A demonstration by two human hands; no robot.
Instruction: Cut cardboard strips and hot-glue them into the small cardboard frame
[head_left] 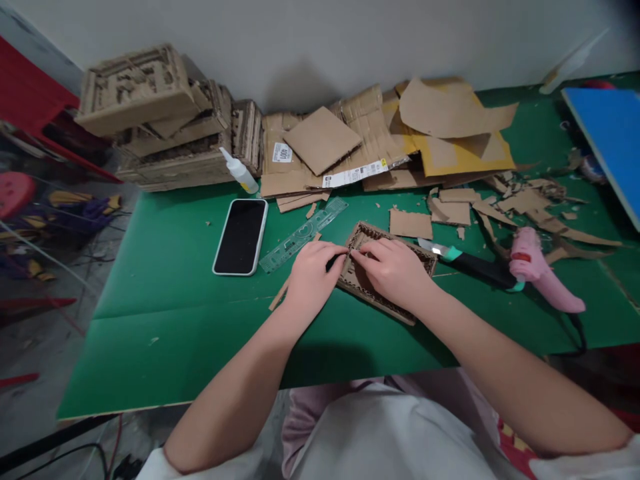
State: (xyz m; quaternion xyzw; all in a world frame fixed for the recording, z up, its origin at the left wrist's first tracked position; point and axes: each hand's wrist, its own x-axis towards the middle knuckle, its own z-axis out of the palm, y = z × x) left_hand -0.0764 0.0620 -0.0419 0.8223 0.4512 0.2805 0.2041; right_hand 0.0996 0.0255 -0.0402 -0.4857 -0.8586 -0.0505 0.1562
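A shallow rectangular cardboard tray (pixel 383 305) with corrugated walls lies tilted across the green table. My left hand (pixel 316 273) is at its upper left corner, thumb and index finger pinched together at the wall. Reaching over the inside of the tray, my right hand (pixel 393 270) has its fingertips closed close to the left ones. Whatever sits between the fingertips is too small to make out. A thin cardboard strip (pixel 279 295) lies partly under my left hand, beside a clear ruler (pixel 305 233).
Left of the ruler lie a phone (pixel 241 237) and a glue bottle (pixel 240 172). Stacked cardboard trays (pixel 145 100) and cardboard sheets (pixel 323 140) line the wall. A cutter (pixel 475 265), blade out, and a pink glue gun (pixel 545 270) lie right of the tray, near scraps (pixel 530 200).
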